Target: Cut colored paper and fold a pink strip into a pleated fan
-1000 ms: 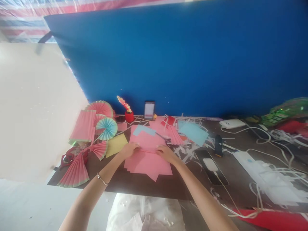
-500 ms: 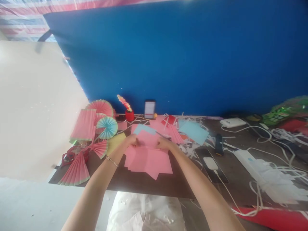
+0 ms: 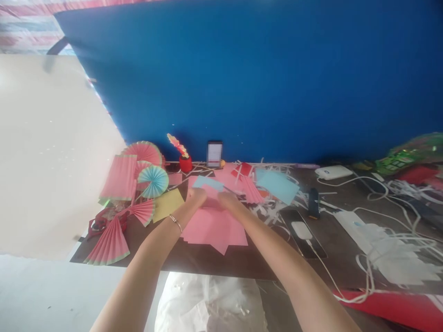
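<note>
Left hand (image 3: 198, 196), right hand (image 3: 227, 201) at pink paper (image 3: 216, 230), tabletop (image 3: 204, 260).
Hands near each other, not touching; fingers blurred, can't tell if pinching.

Bare table (image 3: 207, 263) is leaving passage along the near edge, hands (image 3: 198, 197) are crowding the far half of the pink sheets (image 3: 218, 230), fans (image 3: 110, 244) are blocking the left, blue panel (image 3: 242, 83) is closing off the rear, scraps (image 3: 272, 212) and phone (image 3: 302, 246) are obstructing the right, cables (image 3: 401, 236) are crossing beyond
</note>
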`<action>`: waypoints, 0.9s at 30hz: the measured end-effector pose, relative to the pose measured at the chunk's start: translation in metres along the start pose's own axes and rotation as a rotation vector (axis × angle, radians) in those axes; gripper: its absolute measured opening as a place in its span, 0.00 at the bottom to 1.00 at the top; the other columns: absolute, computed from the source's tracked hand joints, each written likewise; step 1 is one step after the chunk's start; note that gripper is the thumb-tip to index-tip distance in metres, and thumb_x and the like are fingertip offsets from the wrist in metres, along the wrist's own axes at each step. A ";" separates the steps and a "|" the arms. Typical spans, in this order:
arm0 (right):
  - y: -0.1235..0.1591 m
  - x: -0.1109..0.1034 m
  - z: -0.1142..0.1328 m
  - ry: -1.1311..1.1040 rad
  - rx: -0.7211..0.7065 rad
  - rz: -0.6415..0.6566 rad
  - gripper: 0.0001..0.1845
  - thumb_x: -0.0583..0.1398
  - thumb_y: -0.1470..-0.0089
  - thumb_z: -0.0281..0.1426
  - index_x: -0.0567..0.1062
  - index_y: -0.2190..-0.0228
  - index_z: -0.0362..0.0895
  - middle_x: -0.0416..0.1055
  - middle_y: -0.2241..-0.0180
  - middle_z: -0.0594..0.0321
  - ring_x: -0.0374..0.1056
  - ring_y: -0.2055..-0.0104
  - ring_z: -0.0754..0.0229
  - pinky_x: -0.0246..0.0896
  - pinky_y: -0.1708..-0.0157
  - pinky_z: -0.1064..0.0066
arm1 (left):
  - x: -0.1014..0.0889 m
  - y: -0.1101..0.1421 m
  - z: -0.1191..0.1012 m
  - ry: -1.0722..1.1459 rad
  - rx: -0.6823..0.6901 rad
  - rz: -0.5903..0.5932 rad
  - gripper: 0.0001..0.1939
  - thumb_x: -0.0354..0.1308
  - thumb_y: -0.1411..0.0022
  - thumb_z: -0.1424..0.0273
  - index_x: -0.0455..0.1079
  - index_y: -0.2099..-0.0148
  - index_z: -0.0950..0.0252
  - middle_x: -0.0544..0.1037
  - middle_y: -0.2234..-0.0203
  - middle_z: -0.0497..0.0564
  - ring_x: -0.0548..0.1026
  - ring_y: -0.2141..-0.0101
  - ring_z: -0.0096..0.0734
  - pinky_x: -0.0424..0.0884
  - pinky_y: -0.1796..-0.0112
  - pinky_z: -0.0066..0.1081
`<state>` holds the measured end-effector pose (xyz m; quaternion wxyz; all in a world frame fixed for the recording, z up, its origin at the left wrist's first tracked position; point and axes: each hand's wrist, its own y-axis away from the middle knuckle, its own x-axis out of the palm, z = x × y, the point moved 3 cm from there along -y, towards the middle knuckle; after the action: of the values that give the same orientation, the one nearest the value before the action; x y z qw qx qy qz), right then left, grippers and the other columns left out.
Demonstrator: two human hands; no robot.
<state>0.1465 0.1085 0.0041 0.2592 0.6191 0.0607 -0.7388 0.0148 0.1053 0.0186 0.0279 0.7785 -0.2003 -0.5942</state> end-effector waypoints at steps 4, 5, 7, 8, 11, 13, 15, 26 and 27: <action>0.034 0.003 0.016 0.133 -0.104 -0.078 0.08 0.56 0.54 0.18 0.74 0.72 0.37 0.72 0.69 0.50 0.69 0.64 0.51 0.60 0.65 0.65 | 0.010 0.023 -0.014 -0.129 0.029 -0.062 0.06 0.58 0.51 0.79 0.70 0.67 0.73 0.74 0.71 0.60 0.73 0.65 0.44 0.67 0.65 0.38; 0.043 0.005 0.018 0.155 -0.140 -0.097 0.11 0.55 0.54 0.16 0.74 0.71 0.37 0.72 0.67 0.49 0.68 0.63 0.52 0.59 0.64 0.65 | 0.014 0.032 -0.015 -0.152 0.049 -0.085 0.07 0.56 0.50 0.80 0.70 0.66 0.73 0.74 0.70 0.60 0.72 0.65 0.44 0.67 0.65 0.38; 0.060 0.009 0.018 0.190 -0.207 -0.131 0.14 0.52 0.53 0.14 0.74 0.70 0.37 0.71 0.66 0.49 0.67 0.61 0.53 0.58 0.61 0.66 | 0.022 0.051 -0.015 -0.186 0.102 -0.120 0.07 0.54 0.50 0.82 0.70 0.67 0.72 0.73 0.69 0.61 0.72 0.63 0.45 0.66 0.63 0.39; 0.067 0.011 0.017 0.205 -0.235 -0.147 0.14 0.51 0.52 0.14 0.74 0.70 0.37 0.71 0.67 0.49 0.66 0.61 0.53 0.57 0.61 0.65 | 0.026 0.060 -0.014 -0.198 0.132 -0.135 0.08 0.52 0.49 0.83 0.70 0.68 0.71 0.73 0.69 0.62 0.71 0.63 0.45 0.65 0.63 0.39; 0.076 0.015 0.012 0.237 -0.298 -0.196 0.15 0.49 0.51 0.14 0.73 0.71 0.38 0.70 0.68 0.49 0.65 0.62 0.53 0.55 0.60 0.63 | 0.032 0.078 -0.009 -0.220 0.204 -0.182 0.11 0.47 0.45 0.84 0.70 0.68 0.71 0.72 0.66 0.63 0.70 0.62 0.44 0.63 0.60 0.40; 0.076 0.015 0.009 0.247 -0.322 -0.228 0.15 0.49 0.51 0.14 0.73 0.71 0.37 0.70 0.68 0.49 0.64 0.63 0.53 0.55 0.59 0.62 | 0.031 0.082 -0.005 -0.229 0.249 -0.223 0.12 0.46 0.42 0.80 0.70 0.66 0.71 0.71 0.64 0.63 0.70 0.62 0.43 0.62 0.58 0.41; 0.073 0.012 0.009 0.243 -0.331 -0.256 0.14 0.49 0.50 0.15 0.72 0.71 0.37 0.70 0.69 0.49 0.64 0.63 0.53 0.54 0.60 0.62 | 0.027 0.083 0.000 -0.230 0.300 -0.258 0.12 0.46 0.40 0.75 0.71 0.64 0.71 0.71 0.65 0.63 0.70 0.62 0.43 0.61 0.56 0.42; 0.068 -0.025 -0.016 -0.498 -0.192 -0.112 0.09 0.56 0.51 0.30 0.76 0.70 0.42 0.75 0.65 0.58 0.69 0.62 0.57 0.61 0.62 0.69 | 0.001 0.072 0.032 0.385 0.398 -0.137 0.12 0.52 0.42 0.69 0.73 0.57 0.65 0.77 0.62 0.54 0.74 0.64 0.31 0.68 0.61 0.29; 0.067 -0.026 -0.018 -0.520 -0.185 -0.071 0.09 0.57 0.53 0.30 0.77 0.71 0.42 0.75 0.66 0.59 0.69 0.63 0.57 0.61 0.63 0.69 | 0.000 0.070 0.033 0.422 0.396 -0.101 0.12 0.54 0.43 0.68 0.73 0.58 0.65 0.77 0.62 0.54 0.74 0.64 0.32 0.68 0.62 0.29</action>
<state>0.1957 0.0663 0.0401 0.2956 0.3799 0.0812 -0.8728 -0.0353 0.0478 0.0290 -0.1134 0.8841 -0.2631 -0.3692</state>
